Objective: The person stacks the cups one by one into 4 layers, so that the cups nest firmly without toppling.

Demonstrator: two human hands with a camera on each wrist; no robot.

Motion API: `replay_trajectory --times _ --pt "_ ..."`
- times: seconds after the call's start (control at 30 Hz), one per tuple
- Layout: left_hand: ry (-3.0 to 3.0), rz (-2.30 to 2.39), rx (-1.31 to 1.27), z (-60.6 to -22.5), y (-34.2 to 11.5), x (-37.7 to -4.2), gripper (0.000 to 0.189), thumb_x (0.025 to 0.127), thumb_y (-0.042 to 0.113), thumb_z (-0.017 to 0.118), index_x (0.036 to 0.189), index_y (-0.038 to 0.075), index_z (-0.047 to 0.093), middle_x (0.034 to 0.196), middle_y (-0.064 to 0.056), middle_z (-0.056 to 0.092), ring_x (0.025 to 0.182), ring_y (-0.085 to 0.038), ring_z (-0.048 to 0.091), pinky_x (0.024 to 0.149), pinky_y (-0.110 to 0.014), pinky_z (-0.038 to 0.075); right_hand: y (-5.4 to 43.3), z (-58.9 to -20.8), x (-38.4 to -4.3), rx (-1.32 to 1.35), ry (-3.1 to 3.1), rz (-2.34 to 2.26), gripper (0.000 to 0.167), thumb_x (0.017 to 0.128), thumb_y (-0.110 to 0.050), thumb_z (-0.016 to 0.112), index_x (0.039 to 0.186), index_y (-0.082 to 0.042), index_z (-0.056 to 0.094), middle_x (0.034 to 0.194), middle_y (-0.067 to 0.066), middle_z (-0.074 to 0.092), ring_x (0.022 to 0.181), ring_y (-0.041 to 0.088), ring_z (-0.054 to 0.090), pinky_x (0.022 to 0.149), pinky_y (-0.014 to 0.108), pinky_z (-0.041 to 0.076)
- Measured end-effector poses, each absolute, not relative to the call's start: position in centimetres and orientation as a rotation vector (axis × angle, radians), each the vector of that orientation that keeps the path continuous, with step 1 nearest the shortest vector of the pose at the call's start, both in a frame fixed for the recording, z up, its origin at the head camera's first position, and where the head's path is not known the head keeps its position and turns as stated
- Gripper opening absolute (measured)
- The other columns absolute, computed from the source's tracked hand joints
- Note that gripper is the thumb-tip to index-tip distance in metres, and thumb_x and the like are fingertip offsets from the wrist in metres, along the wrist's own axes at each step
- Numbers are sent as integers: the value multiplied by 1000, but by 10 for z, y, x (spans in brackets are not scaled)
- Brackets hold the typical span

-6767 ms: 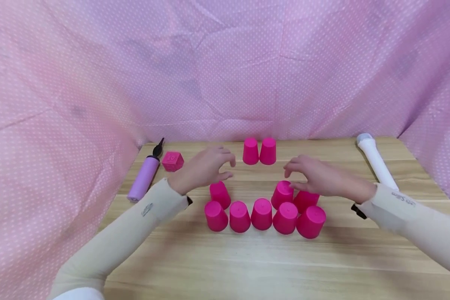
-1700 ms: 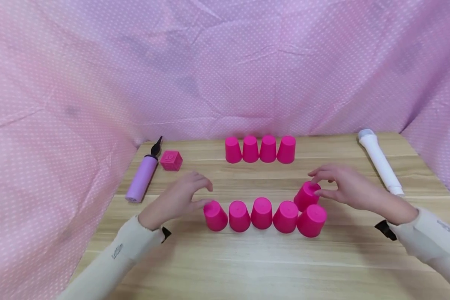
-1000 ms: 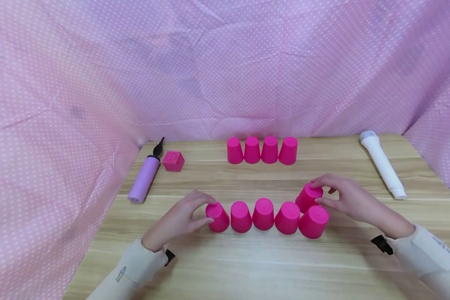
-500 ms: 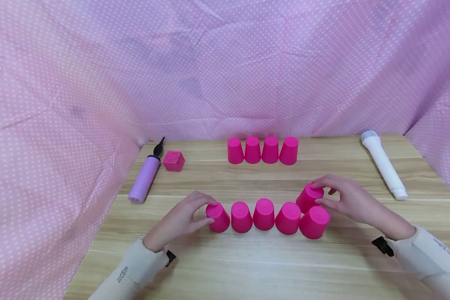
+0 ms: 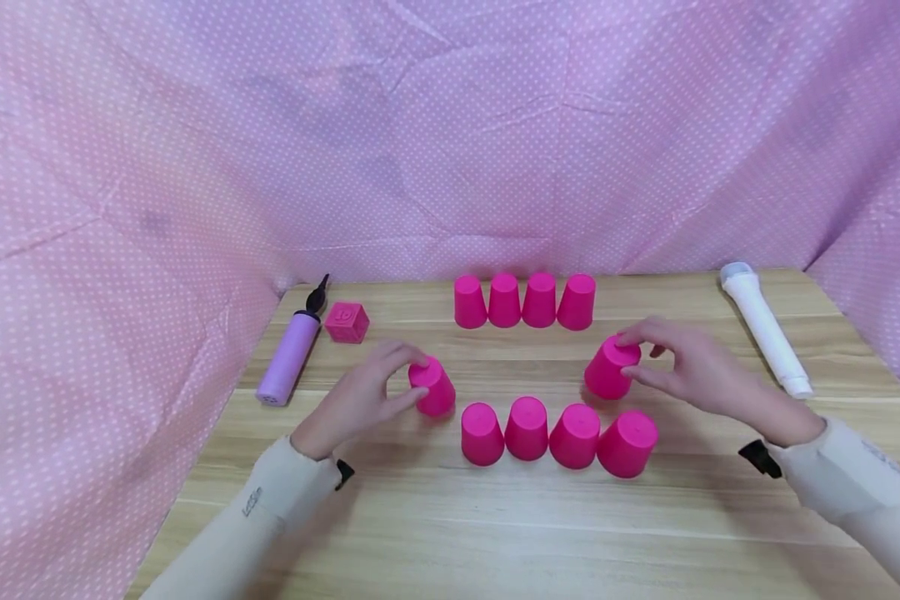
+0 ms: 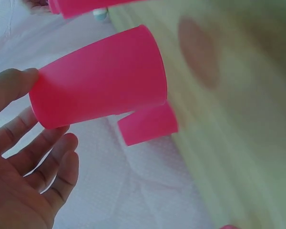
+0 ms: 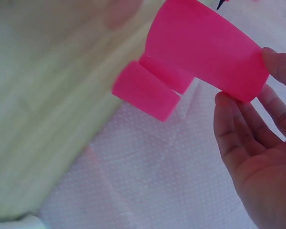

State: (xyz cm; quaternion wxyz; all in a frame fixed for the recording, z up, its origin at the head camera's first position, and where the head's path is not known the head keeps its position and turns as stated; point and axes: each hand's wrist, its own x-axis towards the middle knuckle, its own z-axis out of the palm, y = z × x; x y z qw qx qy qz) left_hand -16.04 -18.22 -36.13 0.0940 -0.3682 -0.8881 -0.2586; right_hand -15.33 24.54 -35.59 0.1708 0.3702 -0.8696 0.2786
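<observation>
My left hand (image 5: 360, 396) pinches an upside-down pink cup (image 5: 432, 388) by its closed end. In the left wrist view the thumb (image 6: 12, 86) lies on one side of that cup and the fingertips on the other. On the right, my right hand (image 5: 693, 371) pinches another pink cup (image 5: 611, 368) the same way; the right wrist view has its thumb (image 7: 281, 67) against the cup's narrow end. Several upside-down pink cups stand in a near row, from a left-end cup (image 5: 482, 435) to a right-end cup (image 5: 627, 445). A back row of cups (image 5: 504, 302) stands near the far edge.
At the left lie a purple hand pump (image 5: 291, 354) with a black nozzle and a pink embossed cube (image 5: 347, 322). A white microphone-shaped object (image 5: 767, 332) lies at the right. Pink dotted cloth (image 5: 450, 150) hangs behind the wooden table (image 5: 525, 533).
Both hands have lifted their cups and moved them toward the back, away from the near row. Earlier, two more cups joined the back row, one at each end.
</observation>
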Motion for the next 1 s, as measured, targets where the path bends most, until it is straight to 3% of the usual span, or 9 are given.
replay_trajectory --times 0.27,0.43,0.73,1.0 --pt "-2560 -686 -1048 -331 -149 -210 33 82 22 75 110 10 61 106 0 59 100 -16 52 85 -31 47 235 -324 -190 914 -2451 717 38 68 -6 83 103 -11 68 94 -5 66 80 8 55 64 23 47" --pt "-2580 -651 -976 -321 -123 -246 32 86 25 70 112 10 60 106 -1 56 101 -19 50 85 -30 45 230 -314 -219 820 -2490 707 27 74 -10 81 99 -8 69 88 -1 66 77 14 59 63 31 49" --pt "-2738 -695 -829 -311 -86 -294 33 88 28 68 114 10 59 106 -1 55 100 -20 51 81 -28 45 217 -306 -261 702 -2633 784 24 83 -13 73 103 -3 67 95 11 64 86 27 59 72 42 49" --pt "-2834 -733 -765 -313 -75 -316 28 90 26 66 112 10 58 104 0 57 99 -18 53 83 -26 45 201 -311 -287 667 -2727 774 25 84 -15 72 104 -1 66 99 14 65 91 31 59 75 41 48"
